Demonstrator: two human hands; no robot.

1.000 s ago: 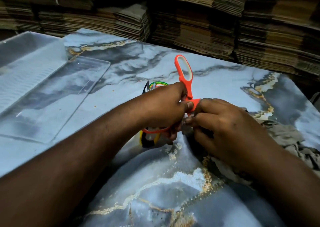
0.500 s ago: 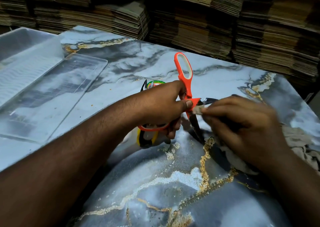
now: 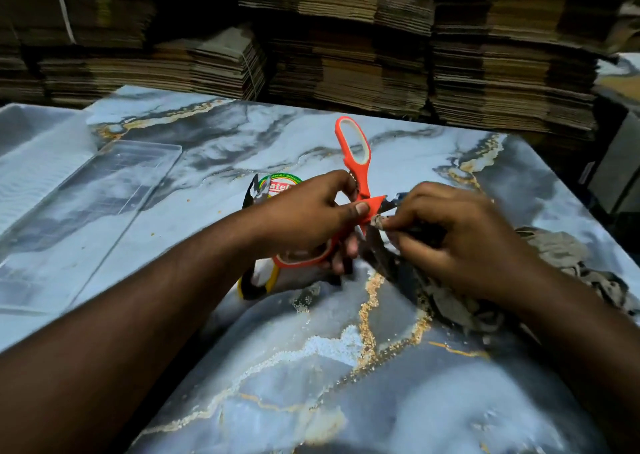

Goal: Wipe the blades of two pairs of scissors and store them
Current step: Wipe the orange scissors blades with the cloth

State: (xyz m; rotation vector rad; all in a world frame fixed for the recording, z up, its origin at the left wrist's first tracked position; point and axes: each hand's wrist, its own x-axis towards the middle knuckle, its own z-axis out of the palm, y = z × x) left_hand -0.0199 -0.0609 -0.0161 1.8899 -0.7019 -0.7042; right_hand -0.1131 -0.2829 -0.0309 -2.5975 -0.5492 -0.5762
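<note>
While held, scissors cross left fingers.

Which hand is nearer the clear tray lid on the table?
Left. The left hand grips the orange scissors just right of the lid; the right hand, holding the cloth, lies farther right.

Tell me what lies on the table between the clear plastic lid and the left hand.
In the head view, only bare marbled table with a few crumbs separates the clear plastic lid from the left hand.
</note>
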